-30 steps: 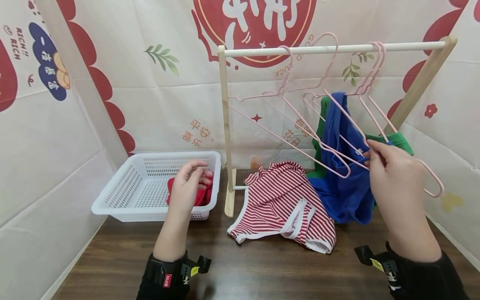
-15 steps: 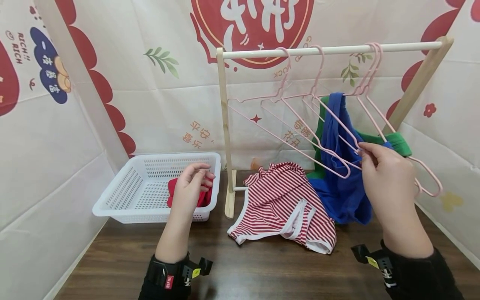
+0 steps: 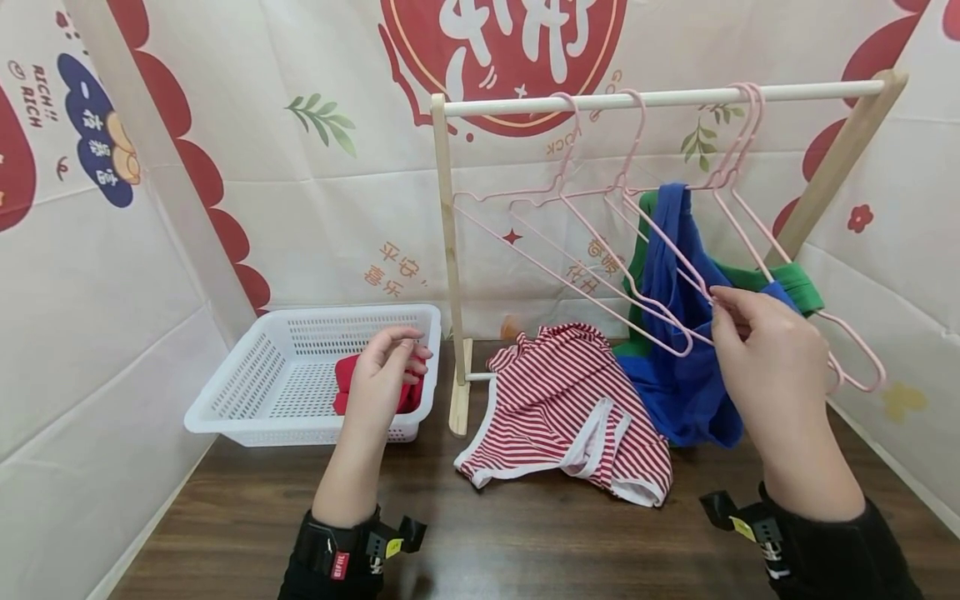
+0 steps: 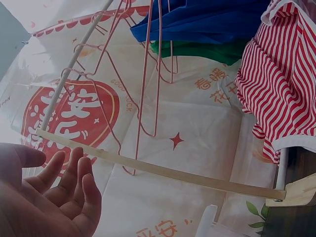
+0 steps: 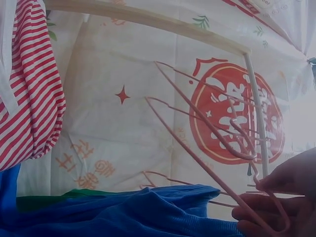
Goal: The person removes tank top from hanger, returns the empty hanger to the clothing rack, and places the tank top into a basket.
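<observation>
My right hand pinches the right end of a pink clothes hanger, whose hook sits over the white rail of a small wooden rack. In the right wrist view, thumb and fingers close on that hanger's wire. A blue garment hangs behind it, draped over a hanger together with a green garment. My left hand hovers over the right side of a white basket, its fingers loosely bent and holding nothing. Red cloth lies in the basket, partly hidden by this hand.
Another pink hanger hangs bare at the rail's left, and its lower wires overlap the held one. A red-and-white striped garment lies bunched on the dark wooden table beneath. The rack's left post stands beside the basket. Printed cloth walls surround the table.
The held hanger's hook has come down from above the rail onto it. My right hand has shifted left and slightly down with the hanger's end. My left hand has stayed nearly still.
</observation>
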Demonstrator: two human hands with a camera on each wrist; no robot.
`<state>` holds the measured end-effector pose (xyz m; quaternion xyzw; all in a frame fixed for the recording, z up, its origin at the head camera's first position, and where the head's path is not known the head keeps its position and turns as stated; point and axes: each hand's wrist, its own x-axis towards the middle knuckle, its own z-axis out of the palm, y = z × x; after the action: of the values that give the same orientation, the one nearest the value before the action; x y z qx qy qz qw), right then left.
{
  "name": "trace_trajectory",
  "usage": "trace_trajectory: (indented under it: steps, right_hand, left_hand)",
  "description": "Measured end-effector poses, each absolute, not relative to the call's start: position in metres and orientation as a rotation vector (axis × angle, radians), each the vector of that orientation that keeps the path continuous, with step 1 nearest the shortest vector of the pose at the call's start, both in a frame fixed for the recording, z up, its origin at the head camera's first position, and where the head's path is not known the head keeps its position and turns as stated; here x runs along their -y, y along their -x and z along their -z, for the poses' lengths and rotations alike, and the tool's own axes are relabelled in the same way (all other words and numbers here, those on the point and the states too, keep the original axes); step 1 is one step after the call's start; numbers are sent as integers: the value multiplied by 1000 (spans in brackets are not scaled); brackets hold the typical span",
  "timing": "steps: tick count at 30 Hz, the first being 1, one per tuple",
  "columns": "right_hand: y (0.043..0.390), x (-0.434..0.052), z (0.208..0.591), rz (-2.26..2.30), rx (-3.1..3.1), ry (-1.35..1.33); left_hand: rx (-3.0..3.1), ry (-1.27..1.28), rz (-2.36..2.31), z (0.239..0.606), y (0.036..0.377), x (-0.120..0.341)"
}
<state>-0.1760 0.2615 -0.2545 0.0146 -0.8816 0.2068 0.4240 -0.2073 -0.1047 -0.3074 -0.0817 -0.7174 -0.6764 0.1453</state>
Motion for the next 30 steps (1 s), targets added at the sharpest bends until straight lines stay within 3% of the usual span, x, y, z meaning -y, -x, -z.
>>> trace_trajectory:
  steps: [12,30]
  right_hand:
    - [165,-251,250,-507,2221,-142]
    - [157,-226,261,-364,2183,-805]
  left_hand:
    - [2058,217,1913,303,204,103]
    - [2248,379,1592,307,198,94]
